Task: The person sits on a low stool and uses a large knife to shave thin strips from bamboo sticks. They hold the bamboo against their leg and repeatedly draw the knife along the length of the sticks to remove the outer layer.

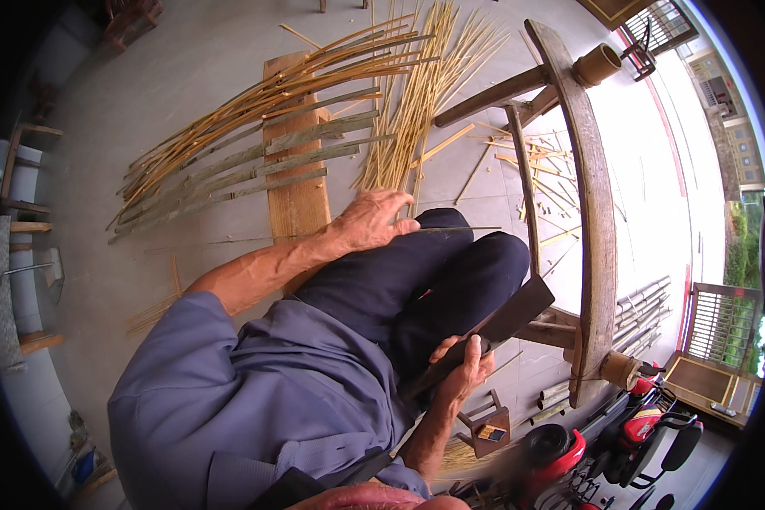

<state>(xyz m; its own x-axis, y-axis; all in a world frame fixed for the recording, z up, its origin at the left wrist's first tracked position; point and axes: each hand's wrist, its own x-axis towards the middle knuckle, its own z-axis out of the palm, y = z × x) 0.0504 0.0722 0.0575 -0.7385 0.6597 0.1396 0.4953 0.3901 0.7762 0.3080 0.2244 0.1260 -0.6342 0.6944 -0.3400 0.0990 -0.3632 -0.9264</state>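
Observation:
My right hand (466, 366) is closed around a broad, dark-bladed knife (516, 312), a cleaver by its look, whose blade points away past my right knee. My left hand (376, 220) hovers over my left thigh, thumb and fingers apart at the visible side. A thin split strip (465, 228) of what looks like bamboo runs across my thigh and passes under that hand; whether the fingers pinch it is hidden. Left of the hand, a wooden plank bench (299, 204) bears a spread of bamboo strips (248, 95), some pale orange, several wider and grey-green.
A pile of thin yellow strips (414, 89) covers the floor ahead. To the right stands a wooden trestle (590, 210) with bamboo cups at its ends. Offcuts (548, 166), bamboo poles (641, 312), a small stool (489, 424) and a red motorcycle (641, 424) are around it.

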